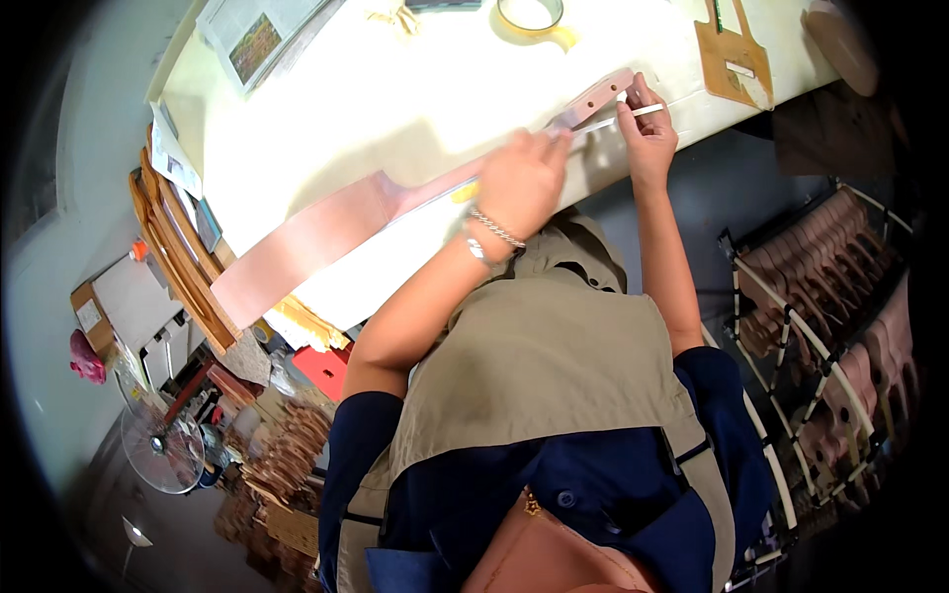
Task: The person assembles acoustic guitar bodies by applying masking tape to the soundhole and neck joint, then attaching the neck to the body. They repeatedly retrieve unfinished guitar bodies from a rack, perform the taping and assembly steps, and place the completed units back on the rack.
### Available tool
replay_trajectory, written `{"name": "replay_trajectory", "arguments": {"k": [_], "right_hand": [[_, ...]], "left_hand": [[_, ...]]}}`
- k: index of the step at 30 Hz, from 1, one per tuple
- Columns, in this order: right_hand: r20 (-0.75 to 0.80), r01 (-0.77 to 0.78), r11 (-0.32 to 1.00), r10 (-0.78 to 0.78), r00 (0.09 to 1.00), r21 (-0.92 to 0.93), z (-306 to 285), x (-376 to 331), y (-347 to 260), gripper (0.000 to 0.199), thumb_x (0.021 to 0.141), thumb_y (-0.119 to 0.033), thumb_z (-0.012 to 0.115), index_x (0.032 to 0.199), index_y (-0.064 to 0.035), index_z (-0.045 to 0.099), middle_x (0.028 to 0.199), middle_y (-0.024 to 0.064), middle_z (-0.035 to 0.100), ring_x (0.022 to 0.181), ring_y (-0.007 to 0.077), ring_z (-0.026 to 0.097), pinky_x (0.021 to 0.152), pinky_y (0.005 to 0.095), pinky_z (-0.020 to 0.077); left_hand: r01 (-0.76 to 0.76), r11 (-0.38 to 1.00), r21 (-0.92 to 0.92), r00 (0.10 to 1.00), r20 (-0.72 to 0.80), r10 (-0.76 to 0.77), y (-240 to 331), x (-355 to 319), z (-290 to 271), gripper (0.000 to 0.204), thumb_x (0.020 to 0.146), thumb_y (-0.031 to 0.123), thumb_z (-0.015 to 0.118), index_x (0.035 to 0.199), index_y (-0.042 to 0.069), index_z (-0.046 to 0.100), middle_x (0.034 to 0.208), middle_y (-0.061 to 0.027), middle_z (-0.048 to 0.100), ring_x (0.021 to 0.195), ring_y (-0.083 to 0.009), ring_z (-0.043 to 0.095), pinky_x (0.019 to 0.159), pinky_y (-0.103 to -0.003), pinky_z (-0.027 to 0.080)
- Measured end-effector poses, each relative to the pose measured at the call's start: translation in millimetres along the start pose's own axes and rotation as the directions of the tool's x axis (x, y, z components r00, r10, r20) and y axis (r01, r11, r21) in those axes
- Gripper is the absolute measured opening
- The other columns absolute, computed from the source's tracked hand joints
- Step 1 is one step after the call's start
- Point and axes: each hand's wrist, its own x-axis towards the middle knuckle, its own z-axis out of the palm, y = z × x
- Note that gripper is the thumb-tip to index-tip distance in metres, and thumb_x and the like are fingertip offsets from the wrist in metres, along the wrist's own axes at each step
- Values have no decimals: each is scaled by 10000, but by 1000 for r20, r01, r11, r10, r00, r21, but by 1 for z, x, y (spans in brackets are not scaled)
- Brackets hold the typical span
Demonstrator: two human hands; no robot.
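A pink, unstrung guitar (pixel 306 237) lies on its side across the pale table, its body at the left and its neck running up to the right. Small dark holes show in its headstock (pixel 603 91). My left hand (pixel 519 178) is over the neck, its fingers smeared by motion. At the headstock end, my right hand (pixel 647 128) has its thumb and fingers closed around a thin white stick (pixel 647 110), with fingertips close against the headstock. The stick slants down along the neck towards my left hand. What my left fingers touch is hidden.
On the table (pixel 346 128) are a tape roll (pixel 529 15), papers (pixel 257 44) and a brown flat board (pixel 733 59). Curved wooden pieces (pixel 168 227) stand by its left edge. A rack of pink guitar parts (pixel 820 267) is at my right; a fan (pixel 163 445) stands lower left.
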Motion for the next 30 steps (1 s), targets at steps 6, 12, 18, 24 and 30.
{"name": "replay_trajectory", "arguments": {"k": [6,12,18,24,30], "right_hand": [[-14,26,990,-25,1000,139,10,2,0,455,846,30,594,1287,-24,496,1245,85,532,1131,148,528,916,251,439],[-162,70,979,-102,981,-192,9,-8,-20,471,774,-39,693,1229,-61,575,1071,54,545,946,117,535,827,255,457],[-333,-304,786,530,780,538,-15,-64,11,450,811,-61,687,1239,-35,550,1078,41,546,830,95,523,697,214,447],[-171,-110,930,52,984,-350,-100,-9,12,259,753,-161,734,988,-61,691,1191,83,586,885,194,585,714,308,474],[113,122,250,-50,992,-961,-49,53,-58,349,647,-307,783,945,-141,708,1265,74,545,1113,284,492,889,382,436]], "left_hand": [[709,469,-527,666,718,-200,-59,38,-1,349,778,251,698,1069,59,677,906,-56,674,768,-134,607,714,-239,464],[741,412,-530,618,778,-111,-64,54,5,341,751,217,715,1011,-2,686,837,-54,679,714,-98,588,701,-226,457],[699,428,-573,663,744,-85,-68,53,11,322,758,241,701,981,9,700,788,-57,680,708,-108,585,696,-239,459],[153,970,-191,923,378,-71,-43,15,-26,496,762,281,702,1176,56,548,877,-166,661,751,-261,639,652,-342,470],[164,980,113,894,402,-196,-55,-18,-56,238,745,240,691,921,105,604,776,-48,662,727,-235,627,637,-367,463]]}}
